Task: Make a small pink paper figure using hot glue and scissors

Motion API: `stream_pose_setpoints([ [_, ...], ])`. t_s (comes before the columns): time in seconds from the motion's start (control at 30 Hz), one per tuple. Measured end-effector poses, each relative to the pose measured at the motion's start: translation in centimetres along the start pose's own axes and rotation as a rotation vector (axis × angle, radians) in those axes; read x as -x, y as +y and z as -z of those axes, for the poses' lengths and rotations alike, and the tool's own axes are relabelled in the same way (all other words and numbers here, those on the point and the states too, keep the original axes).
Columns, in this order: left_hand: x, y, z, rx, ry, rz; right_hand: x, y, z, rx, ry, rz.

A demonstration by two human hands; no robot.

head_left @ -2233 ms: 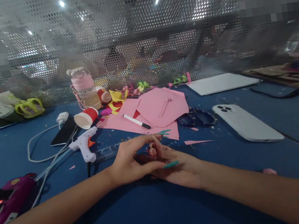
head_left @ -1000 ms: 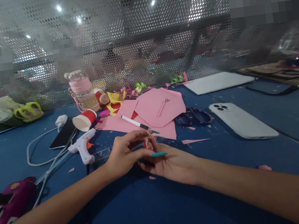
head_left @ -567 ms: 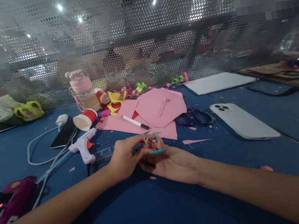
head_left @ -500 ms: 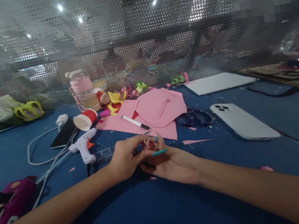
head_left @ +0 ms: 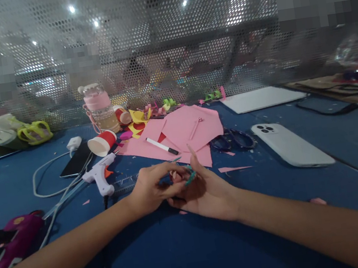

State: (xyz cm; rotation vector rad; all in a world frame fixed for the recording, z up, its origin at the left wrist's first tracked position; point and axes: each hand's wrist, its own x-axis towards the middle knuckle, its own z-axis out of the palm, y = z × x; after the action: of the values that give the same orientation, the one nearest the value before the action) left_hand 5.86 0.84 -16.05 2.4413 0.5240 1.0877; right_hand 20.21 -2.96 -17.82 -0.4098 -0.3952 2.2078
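My left hand and my right hand meet above the blue table, just in front of the pink paper. The left fingers are bent, their long teal nails reaching over the right palm. Between the hands sits something small and pinkish; the fingers partly hide it, and I cannot make out what it is. My right palm faces up with the thumb raised and the other fingers curled under the left ones. A white marker with a black end lies on the paper beyond them.
Left of my hands lie a white glue gun, a dark phone, a red cup and a pink-topped bottle. Blue scissors and a white phone lie right. A purple tool is at the left edge.
The left fingertips with teal nails have shifted and come closer together over the right palm. My right thumb has lifted and stands more upright.
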Motion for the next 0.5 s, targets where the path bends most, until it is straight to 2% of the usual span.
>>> stream_pose_setpoints([
  [0.17, 0.04, 0.07, 0.20, 0.031, -0.056, 0.025, 0.05, -0.09, 0.01, 0.032, -0.049, 0.002],
  [0.33, 0.04, 0.32, 0.18, 0.035, -0.081, 0.053, -0.03, -0.04, 0.10, -0.004, 0.004, -0.014],
  [0.5, -0.05, -0.12, 0.12, 0.153, -0.088, 0.182, 0.01, -0.28, 0.15, -0.113, 0.076, -0.023],
])
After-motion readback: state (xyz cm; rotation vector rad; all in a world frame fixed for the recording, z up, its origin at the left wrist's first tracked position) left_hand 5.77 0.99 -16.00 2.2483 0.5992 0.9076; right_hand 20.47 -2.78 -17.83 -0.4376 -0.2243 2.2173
